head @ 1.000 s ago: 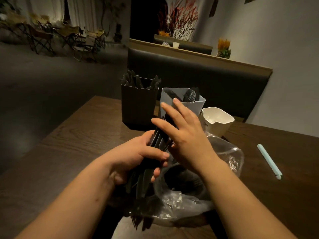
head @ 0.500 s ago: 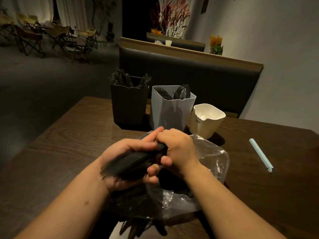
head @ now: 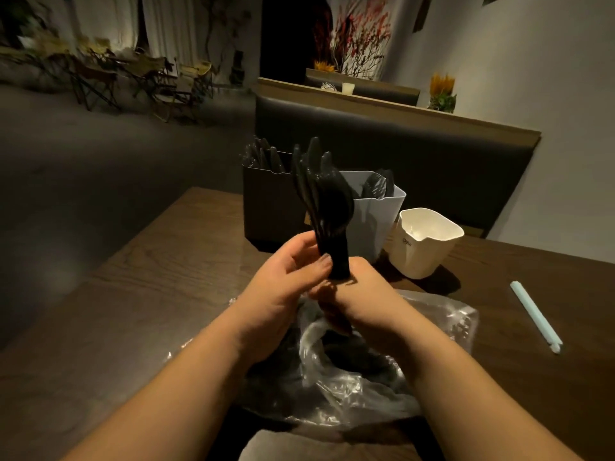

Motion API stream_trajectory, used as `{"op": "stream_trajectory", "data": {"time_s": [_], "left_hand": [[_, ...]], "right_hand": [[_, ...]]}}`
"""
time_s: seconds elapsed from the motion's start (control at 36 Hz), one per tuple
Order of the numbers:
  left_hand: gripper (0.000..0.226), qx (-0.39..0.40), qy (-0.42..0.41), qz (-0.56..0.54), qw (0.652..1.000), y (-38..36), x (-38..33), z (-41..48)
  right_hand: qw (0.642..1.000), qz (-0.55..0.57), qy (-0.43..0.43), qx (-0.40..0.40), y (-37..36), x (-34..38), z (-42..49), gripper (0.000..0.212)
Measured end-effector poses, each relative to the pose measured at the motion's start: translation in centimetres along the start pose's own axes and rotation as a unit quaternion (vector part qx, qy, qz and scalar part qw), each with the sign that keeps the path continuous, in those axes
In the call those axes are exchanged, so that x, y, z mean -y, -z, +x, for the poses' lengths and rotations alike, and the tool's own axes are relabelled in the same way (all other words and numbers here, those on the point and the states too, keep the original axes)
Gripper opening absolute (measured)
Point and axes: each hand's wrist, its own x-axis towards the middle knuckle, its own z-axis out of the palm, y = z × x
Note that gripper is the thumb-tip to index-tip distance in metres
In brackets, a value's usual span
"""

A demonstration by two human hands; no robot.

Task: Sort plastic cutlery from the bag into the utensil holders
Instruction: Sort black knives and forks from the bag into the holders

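Though the light is dim, the dark wooden table shows a coarse, streaked grain. A clear, crinkled plastic bag lies slumped at its near edge, with more dark cutlery lying inside. Toward the far edge stand three squarish, tapered holders in a row. The matte black holder on the left bristles with black utensils. The pale grey holder beside it shows spoon bowls above its rim. The smaller cream holder stands on the right. Above the bag, the left hand and the right hand both curl tightly round the handles of a bundle of black cutlery. The bundle is held upright, with its glossy rounded heads fanning out in front of the black and grey holders. A slim pale-blue stick lies near the right edge.
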Motion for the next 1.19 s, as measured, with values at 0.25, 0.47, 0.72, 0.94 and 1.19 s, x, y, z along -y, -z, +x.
{"op": "stream_trajectory", "data": {"time_s": [0.25, 0.47, 0.72, 0.94, 1.19], "left_hand": [[0.042, 0.041, 0.073, 0.034, 0.996, -0.7, 0.0, -0.6], [0.025, 0.015, 0.110, 0.071, 0.991, -0.2, 0.7, 0.0], [0.023, -0.092, 0.065, -0.006, 0.994, 0.1, 0.7, 0.4], [0.017, -0.131, 0.025, -0.090, 0.987, -0.2, 0.0, 0.7], [0.051, -0.086, 0.057, -0.083, 0.991, -1.0, 0.2, 0.3]], "right_hand": [[0.966, 0.171, -0.166, 0.099, -1.1, -1.7, -1.5, 0.017], [0.954, 0.226, -0.160, 0.115, -1.3, -1.2, -1.7, 0.019], [0.938, 0.299, -0.133, 0.111, -1.4, -0.8, -0.9, 0.035], [0.981, -0.044, -0.144, 0.120, 2.4, 2.6, -0.9, 0.031], [0.991, -0.074, 0.019, -0.112, 3.7, 6.5, 2.4, 0.015]]}}
